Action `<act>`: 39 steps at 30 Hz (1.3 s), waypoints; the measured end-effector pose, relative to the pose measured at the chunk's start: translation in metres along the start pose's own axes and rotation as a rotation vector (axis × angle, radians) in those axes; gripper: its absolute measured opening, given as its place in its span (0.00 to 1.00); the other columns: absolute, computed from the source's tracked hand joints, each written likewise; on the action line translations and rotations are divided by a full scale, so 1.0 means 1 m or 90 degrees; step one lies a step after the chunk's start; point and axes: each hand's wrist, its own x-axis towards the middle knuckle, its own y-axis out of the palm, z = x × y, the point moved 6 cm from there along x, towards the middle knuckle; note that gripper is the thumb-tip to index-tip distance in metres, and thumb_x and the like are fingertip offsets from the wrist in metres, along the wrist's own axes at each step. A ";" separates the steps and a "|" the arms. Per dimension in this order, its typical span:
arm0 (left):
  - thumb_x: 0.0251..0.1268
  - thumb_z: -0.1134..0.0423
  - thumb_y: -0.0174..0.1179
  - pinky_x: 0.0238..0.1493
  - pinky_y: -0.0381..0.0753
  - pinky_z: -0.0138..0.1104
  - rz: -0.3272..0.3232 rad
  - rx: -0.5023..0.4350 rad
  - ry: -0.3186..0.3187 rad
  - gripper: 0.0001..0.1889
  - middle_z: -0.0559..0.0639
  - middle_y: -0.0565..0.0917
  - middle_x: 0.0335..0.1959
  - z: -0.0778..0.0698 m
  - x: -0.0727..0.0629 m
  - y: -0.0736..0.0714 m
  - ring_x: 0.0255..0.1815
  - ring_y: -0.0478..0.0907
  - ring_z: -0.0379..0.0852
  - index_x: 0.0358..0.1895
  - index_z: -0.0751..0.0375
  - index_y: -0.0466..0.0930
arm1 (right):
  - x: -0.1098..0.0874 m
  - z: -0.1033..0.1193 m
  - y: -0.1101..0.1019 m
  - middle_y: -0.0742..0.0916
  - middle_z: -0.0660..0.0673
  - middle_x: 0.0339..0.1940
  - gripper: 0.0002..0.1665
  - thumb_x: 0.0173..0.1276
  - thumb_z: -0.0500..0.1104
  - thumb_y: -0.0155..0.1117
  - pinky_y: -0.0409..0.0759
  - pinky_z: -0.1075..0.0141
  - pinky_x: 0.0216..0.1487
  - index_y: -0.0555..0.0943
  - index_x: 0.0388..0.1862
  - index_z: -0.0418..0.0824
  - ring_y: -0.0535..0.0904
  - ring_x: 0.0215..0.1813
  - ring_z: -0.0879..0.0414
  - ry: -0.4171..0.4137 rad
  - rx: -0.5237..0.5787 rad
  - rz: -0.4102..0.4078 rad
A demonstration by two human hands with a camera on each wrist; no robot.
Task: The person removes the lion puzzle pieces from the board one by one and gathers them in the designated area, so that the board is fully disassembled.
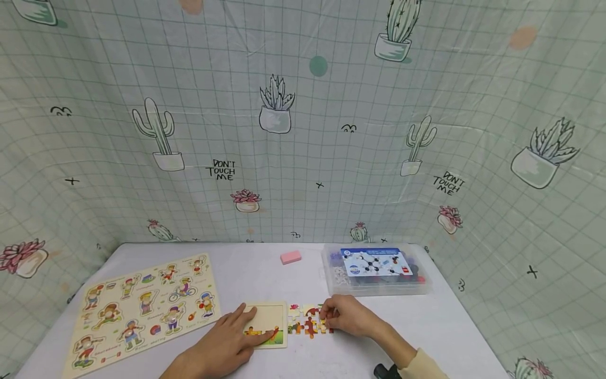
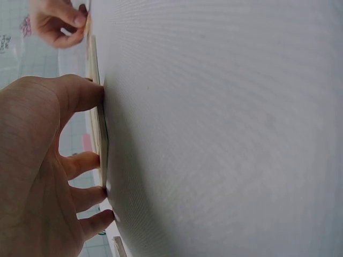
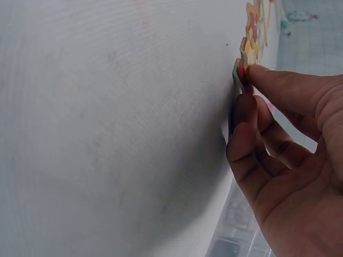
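My left hand rests on a small wooden puzzle board, fingers spread over its left part. Some picture pieces lie along the board's lower edge. In the left wrist view, the thumb touches the board's rim. Just right of the board lie several loose jigsaw pieces close together on the table. At their right side my right hand pinches a jigsaw piece between thumb and fingers. Its fingers hide part of that piece.
A large wooden board with sports figures lies at the left. Behind the small board sits a pink block. A clear plastic case of colored parts stands at the back right. Near the front edge is a black object, partly out of view.
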 end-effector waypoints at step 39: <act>0.75 0.55 0.55 0.65 0.66 0.62 -0.001 -0.008 -0.002 0.26 0.63 0.64 0.76 0.001 -0.002 -0.001 0.77 0.57 0.69 0.71 0.24 0.70 | -0.001 -0.003 0.002 0.80 0.56 0.31 0.12 0.58 0.42 0.79 0.73 0.70 0.38 0.84 0.38 0.49 0.72 0.34 0.66 -0.008 -0.030 0.011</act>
